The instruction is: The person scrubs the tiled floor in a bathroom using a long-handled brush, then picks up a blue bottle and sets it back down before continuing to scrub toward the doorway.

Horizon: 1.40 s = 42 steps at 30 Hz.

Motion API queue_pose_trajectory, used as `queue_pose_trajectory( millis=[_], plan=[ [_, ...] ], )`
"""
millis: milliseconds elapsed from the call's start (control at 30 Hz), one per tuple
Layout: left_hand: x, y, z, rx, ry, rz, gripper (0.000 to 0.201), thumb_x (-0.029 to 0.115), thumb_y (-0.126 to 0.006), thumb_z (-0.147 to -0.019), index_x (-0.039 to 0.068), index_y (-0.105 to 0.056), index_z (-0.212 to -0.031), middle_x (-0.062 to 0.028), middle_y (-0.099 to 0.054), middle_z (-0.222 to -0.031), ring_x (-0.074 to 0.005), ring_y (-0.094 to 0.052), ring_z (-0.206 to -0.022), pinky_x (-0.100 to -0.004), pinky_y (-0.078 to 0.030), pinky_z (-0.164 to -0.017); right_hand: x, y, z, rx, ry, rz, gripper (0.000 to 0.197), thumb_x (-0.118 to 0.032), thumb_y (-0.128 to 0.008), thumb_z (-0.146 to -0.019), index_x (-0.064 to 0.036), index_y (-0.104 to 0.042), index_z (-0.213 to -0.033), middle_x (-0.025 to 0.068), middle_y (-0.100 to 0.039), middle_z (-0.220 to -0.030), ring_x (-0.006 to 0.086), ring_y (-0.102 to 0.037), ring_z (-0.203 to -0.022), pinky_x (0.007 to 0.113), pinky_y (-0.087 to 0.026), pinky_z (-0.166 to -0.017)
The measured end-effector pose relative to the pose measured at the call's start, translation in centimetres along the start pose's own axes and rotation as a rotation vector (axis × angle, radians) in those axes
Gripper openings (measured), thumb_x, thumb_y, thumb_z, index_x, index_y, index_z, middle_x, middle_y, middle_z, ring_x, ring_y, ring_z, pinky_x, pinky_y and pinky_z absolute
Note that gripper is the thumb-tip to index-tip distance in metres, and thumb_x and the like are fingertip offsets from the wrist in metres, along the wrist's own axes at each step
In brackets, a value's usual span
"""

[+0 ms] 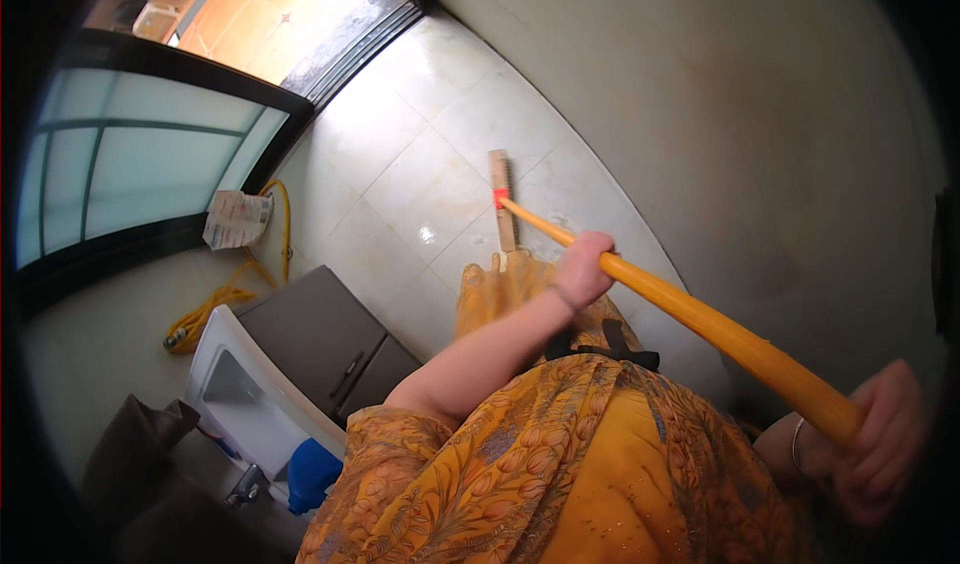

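I see both hands on a yellow broom handle [690,314] that slants from lower right up to a wooden brush head [503,199] lying flat on the pale tiled floor [420,134]. The left hand [583,269] wraps the shaft at mid-length, fingers curled fully round it; the right hand [880,434], bangle at the wrist, closes over the handle's upper end at the frame's lower right. The brush head sits close to the foot of the plain wall [720,114], which curves along the right side, with a strip of tile between them. Open floor runs from the brush toward the dark door track [360,49] at the top, beyond which orange paving shows. To the left, the room narrows: a grey cabinet [320,339] and a white appliance [250,404] stand against the frosted glass panel [150,154], with a yellow hose [225,299] coiled at its base and a paper bag [237,219] beside it. A blue bottle [315,474] stands by the appliance.
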<state>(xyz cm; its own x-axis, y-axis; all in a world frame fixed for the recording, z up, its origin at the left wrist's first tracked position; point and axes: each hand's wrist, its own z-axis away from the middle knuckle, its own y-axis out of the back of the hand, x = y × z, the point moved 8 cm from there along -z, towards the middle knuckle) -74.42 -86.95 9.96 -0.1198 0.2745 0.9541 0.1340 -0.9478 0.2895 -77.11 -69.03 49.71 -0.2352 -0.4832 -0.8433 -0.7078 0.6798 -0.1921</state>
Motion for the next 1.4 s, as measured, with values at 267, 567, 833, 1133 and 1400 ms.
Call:
queue_pose_trajectory(
  millis=[267,567,833,1133,1400],
  plan=[
    [-14.2,14.4,11.0,0.211,0.361,-0.300,0.011,0.010,-0.067,-0.071,0.006,-0.057,-0.069,-0.0162,-0.057,-0.072,-0.0344,-0.056,-0.074,-0.0399,-0.047,-0.067,20.2,-8.7,-4.8,-0.183,-0.419,-0.386,0.025,0.005,-0.057,-0.078,-0.0106,-0.052,-0.060,0.0019,-0.055,-0.060,0.0139,-0.049,-0.048,0.028,-0.038,-0.045],
    [-18.4,19.3,14.5,0.419,0.327,-0.360,0.010,0.009,-0.065,-0.069,0.006,-0.056,-0.068,-0.0142,-0.058,-0.072,-0.0347,-0.055,-0.075,-0.0403,-0.046,-0.067,24.8,-11.5,-3.6,-0.125,-0.595,-0.229,0.020,0.006,-0.050,-0.079,-0.0069,-0.047,-0.064,0.0030,-0.050,-0.056,0.0152,-0.047,-0.051,0.033,-0.044,-0.062],
    [-10.8,17.9,-1.5,0.280,-0.035,-0.291,0.014,0.015,-0.068,-0.074,0.006,-0.057,-0.071,-0.0131,-0.058,-0.075,-0.0317,-0.055,-0.079,-0.0384,-0.047,-0.072,15.3,-9.6,-7.7,-0.076,-0.271,0.098,0.030,-0.006,-0.055,-0.081,-0.0172,-0.041,-0.056,-0.0063,-0.044,-0.051,0.0089,-0.046,-0.046,0.029,-0.040,-0.055],
    [-2.8,6.1,-5.2,0.042,-0.117,-0.061,0.008,0.012,-0.065,-0.072,0.006,-0.062,-0.076,-0.0133,-0.061,-0.079,-0.0336,-0.056,-0.084,-0.0401,-0.049,-0.078,6.5,-6.0,-7.7,-0.008,-0.038,-0.013,0.035,-0.017,-0.054,-0.085,-0.0218,-0.033,-0.056,-0.0112,-0.035,-0.043,0.0012,-0.032,-0.039,0.016,-0.033,-0.054],
    [-7.8,13.0,1.8,0.042,0.050,-0.086,0.017,0.017,-0.070,-0.074,0.005,-0.059,-0.075,-0.0134,-0.060,-0.076,-0.0300,-0.058,-0.080,-0.0377,-0.049,-0.076,10.7,-13.1,-7.7,-0.152,-0.077,-0.069,0.050,-0.019,-0.061,-0.083,-0.0237,-0.026,-0.047,-0.0137,-0.037,-0.041,-0.0035,-0.035,-0.036,0.012,-0.031,-0.044]
  ],
)
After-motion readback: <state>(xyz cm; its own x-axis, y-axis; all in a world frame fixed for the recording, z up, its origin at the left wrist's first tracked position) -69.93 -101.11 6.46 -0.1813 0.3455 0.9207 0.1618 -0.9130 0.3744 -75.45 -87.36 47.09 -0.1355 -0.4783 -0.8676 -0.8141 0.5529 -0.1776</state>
